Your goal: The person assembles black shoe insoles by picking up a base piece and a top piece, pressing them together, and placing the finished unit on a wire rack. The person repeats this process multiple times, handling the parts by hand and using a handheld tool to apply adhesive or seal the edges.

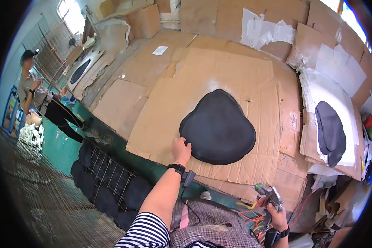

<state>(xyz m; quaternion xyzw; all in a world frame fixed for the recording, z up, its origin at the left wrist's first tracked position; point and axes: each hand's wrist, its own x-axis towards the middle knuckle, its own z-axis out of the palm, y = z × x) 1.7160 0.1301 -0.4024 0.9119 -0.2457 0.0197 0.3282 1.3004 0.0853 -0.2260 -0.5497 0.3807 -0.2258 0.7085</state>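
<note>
A large black three-lobed pad (219, 128), like a seat cushion cover, lies flat on a cardboard sheet in front of me. My left hand (181, 151) is at its lower left edge, with the fingers curled and the thumb and fingertips closed on the rim. Low on the right, my right hand (277, 217) grips a metal spray gun (270, 197), whose nozzle end is turned up and to the left, apart from the pad. Coloured hoses (252, 219) run below that hand.
Cardboard (169, 120) covers the wide table and the wall behind it. Another black piece (331, 132) rests on white paper at the right. On the left, dark pads lie on a wire rack (107, 173). A co-worker (41, 93) stands at the far left.
</note>
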